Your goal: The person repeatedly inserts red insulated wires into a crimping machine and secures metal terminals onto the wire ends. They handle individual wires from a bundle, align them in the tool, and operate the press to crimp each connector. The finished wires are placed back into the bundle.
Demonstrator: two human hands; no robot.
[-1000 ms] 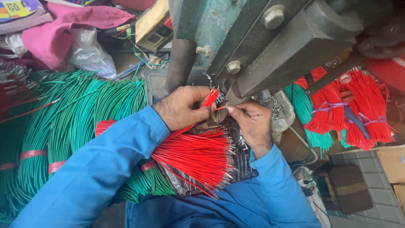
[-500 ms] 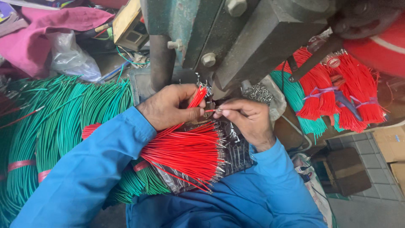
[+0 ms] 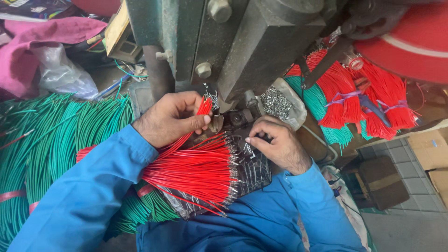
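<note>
Head view: left hand (image 3: 170,119) — fingers closed on a few red wires (image 3: 204,106), tips up just under the green press (image 3: 224,42). Right hand (image 3: 277,142) — fingers pinched narrow at the dark sheet (image 3: 254,170); what they hold cannot be told. Red wire fan (image 3: 200,170) lies between both hands. Green wires (image 3: 56,140) at left.

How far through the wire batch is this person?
Done: a fan of red wires with metal tips lies in the lap. In hand: the left hand holds a few red wires at the press; the right hand fingers small terminals. Left: green wire bundles beside.
</note>
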